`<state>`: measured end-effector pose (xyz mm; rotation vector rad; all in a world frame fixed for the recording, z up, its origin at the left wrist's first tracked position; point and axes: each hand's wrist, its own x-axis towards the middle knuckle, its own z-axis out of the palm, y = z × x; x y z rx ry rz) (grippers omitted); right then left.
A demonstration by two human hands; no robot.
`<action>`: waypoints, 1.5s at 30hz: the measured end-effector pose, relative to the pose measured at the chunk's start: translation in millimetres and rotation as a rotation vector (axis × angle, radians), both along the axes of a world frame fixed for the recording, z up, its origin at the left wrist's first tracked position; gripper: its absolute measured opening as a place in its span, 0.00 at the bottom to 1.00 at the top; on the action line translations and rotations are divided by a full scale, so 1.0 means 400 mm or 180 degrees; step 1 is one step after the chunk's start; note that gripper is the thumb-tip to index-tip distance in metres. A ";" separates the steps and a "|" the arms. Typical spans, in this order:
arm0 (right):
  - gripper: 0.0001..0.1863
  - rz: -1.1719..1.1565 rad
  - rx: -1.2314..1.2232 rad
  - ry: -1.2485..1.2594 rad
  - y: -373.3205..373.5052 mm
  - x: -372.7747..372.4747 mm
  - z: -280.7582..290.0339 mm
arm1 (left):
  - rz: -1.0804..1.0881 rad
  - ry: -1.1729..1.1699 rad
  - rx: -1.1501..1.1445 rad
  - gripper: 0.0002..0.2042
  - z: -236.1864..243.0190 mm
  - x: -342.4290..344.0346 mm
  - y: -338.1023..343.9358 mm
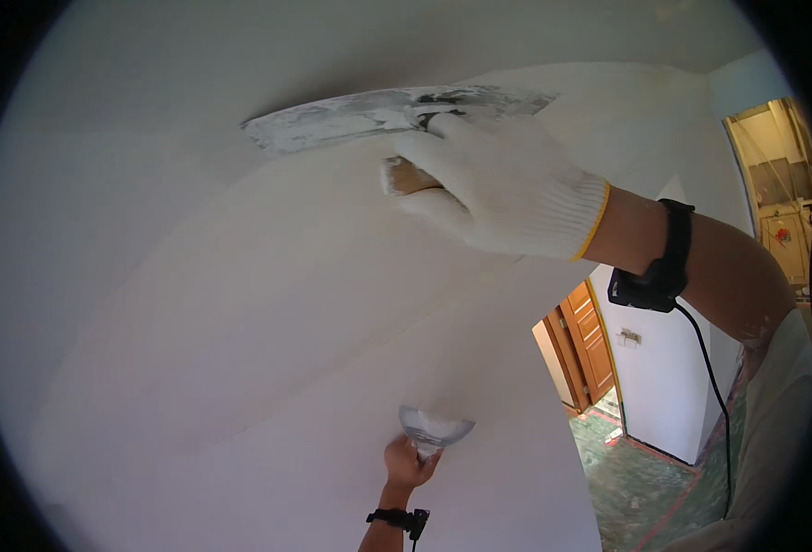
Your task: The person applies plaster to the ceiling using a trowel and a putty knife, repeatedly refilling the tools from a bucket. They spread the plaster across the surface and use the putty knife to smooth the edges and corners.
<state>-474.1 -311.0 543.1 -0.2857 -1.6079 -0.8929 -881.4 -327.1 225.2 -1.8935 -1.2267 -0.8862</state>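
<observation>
My right hand [498, 189], in a white knitted glove with a yellow cuff edge, grips a plastering trowel by its wooden handle [411, 177]. The long trowel blade [328, 121] is smeared with white compound and lies at or very near the white surface overhead; exact contact is hard to tell. Lower down, my bare left hand [408, 463] is closed around a putty knife [435, 428] with its wide blade pointing up. White compound covers part of that blade. Its handle is mostly hidden in my fingers.
A pale wall [268, 350] fills most of the view, with a faint slanting line across it. To the right stand a wooden door [588, 340] and a white wall with an outlet box [628, 339]. Greenish covering [640, 483] lies on the floor. A black cable [714, 386] hangs from my right wrist strap.
</observation>
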 end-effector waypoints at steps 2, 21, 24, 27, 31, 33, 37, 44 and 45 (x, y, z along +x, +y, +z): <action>0.13 0.0148 0.0064 0.0211 0.062 0.027 -0.008 | 0.0041 -0.0043 -0.0090 0.14 0.009 0.011 0.006; 0.14 -0.0152 -0.0366 0.0321 0.428 0.349 0.004 | 0.0639 0.0822 0.0630 0.23 -0.135 -0.339 0.062; 0.14 -0.0297 -0.0391 0.0351 0.478 0.385 -0.005 | 0.1070 0.0210 -0.0250 0.24 -0.127 -0.307 0.041; 0.13 -0.0477 -0.0548 0.0464 0.567 0.481 -0.051 | 0.0715 0.0513 0.0095 0.25 -0.128 -0.308 0.080; 0.11 -0.0461 -0.1016 0.0778 0.613 0.521 -0.052 | 0.0323 0.0802 0.0680 0.27 -0.135 -0.321 0.091; 0.09 -0.0477 -0.0837 0.0867 0.666 0.531 -0.052 | 0.0692 0.0744 0.0562 0.27 -0.154 -0.356 0.084; 0.10 -0.0655 -0.0875 0.1163 0.731 0.586 -0.089 | 0.0502 0.0927 0.0693 0.27 -0.153 -0.381 0.100; 0.15 -0.0871 -0.1309 0.1530 0.861 0.659 -0.101 | 0.0660 0.0878 0.0629 0.30 -0.185 -0.459 0.110; 0.14 -0.0992 -0.1244 0.1669 0.880 0.673 -0.109 | 0.0950 0.0932 0.0692 0.31 -0.193 -0.490 0.121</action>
